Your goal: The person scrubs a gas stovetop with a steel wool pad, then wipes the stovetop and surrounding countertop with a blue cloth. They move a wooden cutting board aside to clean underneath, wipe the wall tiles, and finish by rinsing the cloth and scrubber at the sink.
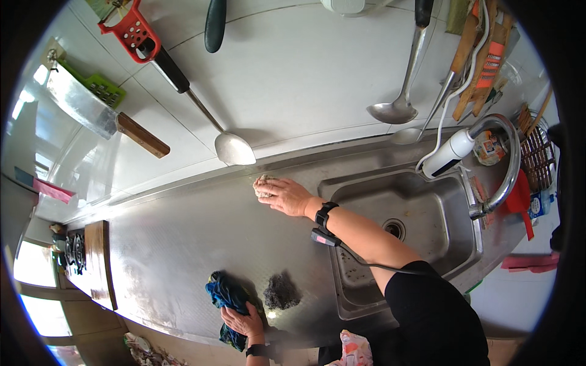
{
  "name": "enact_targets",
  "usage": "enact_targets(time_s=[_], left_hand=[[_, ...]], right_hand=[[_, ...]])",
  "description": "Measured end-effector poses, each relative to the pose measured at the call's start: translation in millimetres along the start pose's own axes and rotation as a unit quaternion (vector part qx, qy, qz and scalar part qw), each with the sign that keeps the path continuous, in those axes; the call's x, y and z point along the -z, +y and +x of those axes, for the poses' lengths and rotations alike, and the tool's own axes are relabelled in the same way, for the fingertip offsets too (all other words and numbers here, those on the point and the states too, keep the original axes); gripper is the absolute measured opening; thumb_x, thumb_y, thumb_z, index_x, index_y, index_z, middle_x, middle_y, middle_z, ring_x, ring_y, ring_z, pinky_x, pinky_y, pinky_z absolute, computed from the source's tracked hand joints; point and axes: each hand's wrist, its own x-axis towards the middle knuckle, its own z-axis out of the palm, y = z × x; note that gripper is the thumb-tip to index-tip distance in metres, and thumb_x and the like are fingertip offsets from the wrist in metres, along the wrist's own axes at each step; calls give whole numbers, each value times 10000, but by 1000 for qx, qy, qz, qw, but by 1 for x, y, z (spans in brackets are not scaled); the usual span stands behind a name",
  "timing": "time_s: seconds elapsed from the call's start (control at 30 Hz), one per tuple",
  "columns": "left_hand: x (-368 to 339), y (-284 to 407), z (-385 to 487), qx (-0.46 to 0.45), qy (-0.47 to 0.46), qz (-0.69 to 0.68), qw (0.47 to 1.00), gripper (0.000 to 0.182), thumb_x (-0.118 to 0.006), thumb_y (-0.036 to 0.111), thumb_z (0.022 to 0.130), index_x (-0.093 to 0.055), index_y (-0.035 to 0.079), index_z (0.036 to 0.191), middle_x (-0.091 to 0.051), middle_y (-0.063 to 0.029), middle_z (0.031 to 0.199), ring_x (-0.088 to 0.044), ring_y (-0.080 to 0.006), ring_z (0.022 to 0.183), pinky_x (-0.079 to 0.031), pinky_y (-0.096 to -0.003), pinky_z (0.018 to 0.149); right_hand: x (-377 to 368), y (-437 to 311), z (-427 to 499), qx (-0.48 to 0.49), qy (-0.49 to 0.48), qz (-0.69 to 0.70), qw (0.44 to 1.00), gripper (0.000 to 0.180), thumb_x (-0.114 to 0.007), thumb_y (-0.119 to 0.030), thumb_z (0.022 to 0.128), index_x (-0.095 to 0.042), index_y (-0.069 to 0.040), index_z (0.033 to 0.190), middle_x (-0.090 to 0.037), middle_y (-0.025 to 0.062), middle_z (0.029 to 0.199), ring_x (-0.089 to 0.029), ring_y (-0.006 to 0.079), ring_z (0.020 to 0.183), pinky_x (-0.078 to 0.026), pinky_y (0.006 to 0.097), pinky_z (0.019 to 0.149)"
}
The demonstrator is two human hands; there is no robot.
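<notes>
My right hand (289, 197) reaches across the stainless steel counter (183, 247) towards its back edge. Under its fingers is a pale, rough scrubbing pad (263, 187), pressed to the metal and partly hidden by them. Near the front edge, my left hand (245, 321) grips a crumpled dark cloth (227, 293) with blue patches, which rests on the counter. A dark steel wool scourer (282, 291) lies just right of that cloth, touched by neither hand.
Under my right forearm is a steel sink (414, 208) with a curved faucet (508, 160). A spatula (233, 148), a cleaver (87, 100) and a ladle (394, 111) hang on the tiled wall. A wooden board (98, 263) stands at the left end by a gas burner (75, 251).
</notes>
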Motion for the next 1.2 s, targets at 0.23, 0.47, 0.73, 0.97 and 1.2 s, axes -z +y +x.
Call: enact_targets(time_s=[0.23,0.47,0.73,0.97,1.2], left_hand=[[1,0,0,-11,4,-5,1000,606,-656,279,760,-355,-11,1199,-434,-270,1201,-428,-447,1099,-360,-524,912],[0,0,0,10,-11,-6,1000,604,-652,315,756,-377,-13,1181,-437,-257,1214,-427,-435,1112,-353,-519,920],[-2,-2,0,3,-3,-13,1000,604,-650,316,761,-371,-20,1178,-443,-254,1212,-423,-436,1115,-352,-518,921],[-1,-1,1,-3,-4,-9,1000,597,-650,314,767,-371,-25,1173,-447,-249,1209,-422,-430,1116,-354,-510,921],[-1,2,3,-2,-6,-7,1000,599,-648,328,768,-379,-27,1169,-451,-245,1211,-423,-427,1125,-352,-505,926]], right_hand=[[-2,42,-41,-166,88,-7,982,216,-572,-158,808,-689,-210,982,-597,5,1115,-553,215,1029,-428,359,873],[89,82,-149,-322,260,26,910,249,-529,34,801,-660,-90,973,-636,119,986,-606,306,897,-488,359,764],[31,30,-125,-373,315,37,872,331,-649,25,709,-626,-89,1020,-631,106,1018,-579,317,943,-479,382,810],[5,-6,-115,-376,256,106,884,295,-583,37,760,-620,-65,1034,-636,125,985,-588,327,905,-483,372,772],[41,-67,-174,-373,94,209,899,244,-596,17,764,-631,-45,997,-638,133,933,-620,315,791,-498,347,664]])
